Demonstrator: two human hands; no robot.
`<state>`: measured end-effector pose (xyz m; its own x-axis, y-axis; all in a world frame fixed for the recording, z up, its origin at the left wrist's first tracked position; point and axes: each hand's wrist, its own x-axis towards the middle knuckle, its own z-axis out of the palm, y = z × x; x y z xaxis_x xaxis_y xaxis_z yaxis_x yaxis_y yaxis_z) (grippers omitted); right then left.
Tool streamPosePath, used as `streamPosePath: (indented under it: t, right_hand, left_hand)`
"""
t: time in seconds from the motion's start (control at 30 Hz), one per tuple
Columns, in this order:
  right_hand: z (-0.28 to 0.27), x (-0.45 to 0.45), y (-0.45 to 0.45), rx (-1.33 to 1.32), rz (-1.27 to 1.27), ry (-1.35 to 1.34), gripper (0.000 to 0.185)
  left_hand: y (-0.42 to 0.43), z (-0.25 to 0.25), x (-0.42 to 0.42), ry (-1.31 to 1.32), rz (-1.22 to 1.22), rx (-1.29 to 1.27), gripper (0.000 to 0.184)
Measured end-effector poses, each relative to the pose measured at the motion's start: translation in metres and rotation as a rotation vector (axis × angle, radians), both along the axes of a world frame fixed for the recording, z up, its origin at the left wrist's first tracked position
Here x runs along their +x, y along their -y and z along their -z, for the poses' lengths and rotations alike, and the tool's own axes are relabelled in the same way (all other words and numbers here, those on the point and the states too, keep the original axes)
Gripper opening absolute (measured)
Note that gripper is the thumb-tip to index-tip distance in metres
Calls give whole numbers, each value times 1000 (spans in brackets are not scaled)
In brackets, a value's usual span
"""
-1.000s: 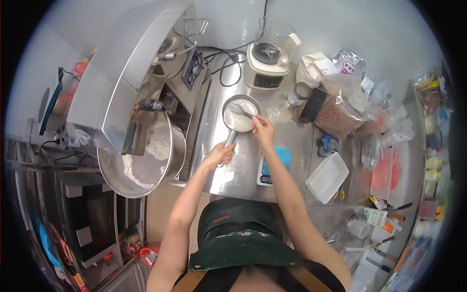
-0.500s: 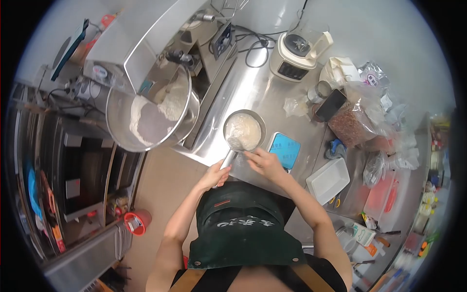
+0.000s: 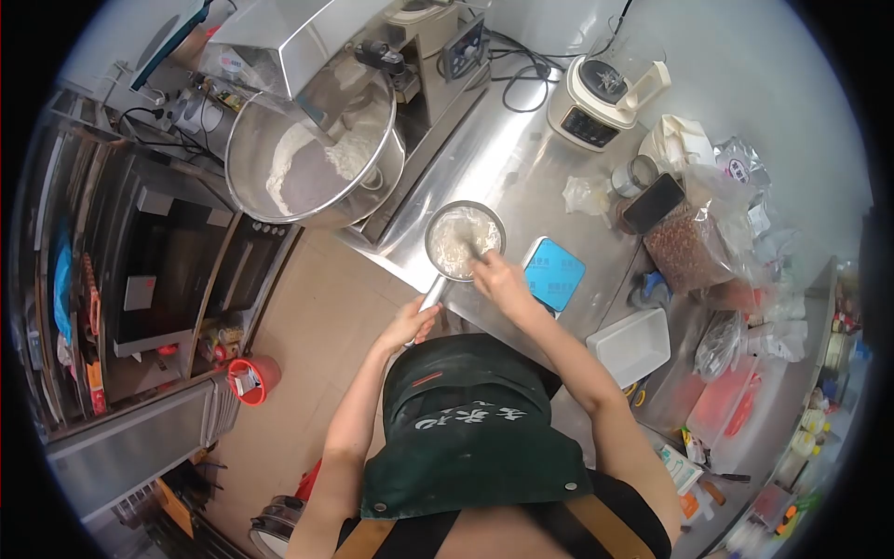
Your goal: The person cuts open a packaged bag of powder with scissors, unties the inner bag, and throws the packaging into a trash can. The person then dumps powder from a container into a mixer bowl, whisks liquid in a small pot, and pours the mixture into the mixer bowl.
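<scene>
My left hand is wrapped round the long handle of a metal saucepan at the counter's front edge. Inside the pan is a pale, whitish mixture with a lumpy, streaked surface. Over the pan's right rim, my right hand grips a whisk whose head dips into the mixture; motion blurs its wires. A blue-topped kitchen scale lies just right of that hand.
On the left stands a big mixer bowl holding flour. A blender is at the back. Further right are a phone, a bag of brown granules and a white tray. A red bin stands on the floor.
The whisk has swept from the pan's handle side up into the mixture, which looks more churned. My right hand has moved closer over the rim. The camera view has shifted and turned slightly.
</scene>
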<state>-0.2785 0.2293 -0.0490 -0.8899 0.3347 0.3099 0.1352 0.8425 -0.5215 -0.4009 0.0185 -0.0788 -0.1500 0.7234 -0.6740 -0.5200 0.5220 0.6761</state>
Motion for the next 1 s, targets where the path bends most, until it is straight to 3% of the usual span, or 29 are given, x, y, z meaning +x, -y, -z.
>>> streamPosePath:
  t: [0.1,0.23,0.4,0.53,0.63,0.67,0.77,0.8,0.9,0.93,1.0]
  right_hand:
    - [-22,18,15,4,138,249,8]
    - [-22,-3,25,-167,-84,45,8]
    - [-23,-5,19,48,179,175,9]
    - [-35,-14,37,-153,-56,59,8]
    - [-17,-30,15,24,55,-62,8]
    - [-16,-23,17,87,150,83,9]
    - [-37,-9,44,78,116,387,10]
    - [-38,-10,48,14,-11,276,12]
    - [-17,-28,28,-46,2,20,11]
    - [-14,-30,23,-13,92,16,9]
    - [-23,-24,32,49,162,261,8]
  left_hand:
    - [0,-3,-6,-11,9,6,20]
    - [1,0,-5,44,-8,48,21]
    - [2,0,-10,45,2,27,23]
    - [4,-2,-10,74,-1,43,26]
    - [3,-4,-12,61,7,29,29]
    - [3,-4,-14,57,8,27,29]
    - [3,-2,-11,73,0,29,29]
    - [3,-2,-10,89,-6,37,29]
    - [4,1,-7,104,-12,54,29]
    - [5,2,-7,102,-15,62,29]
    - [4,2,-9,89,-14,55,29]
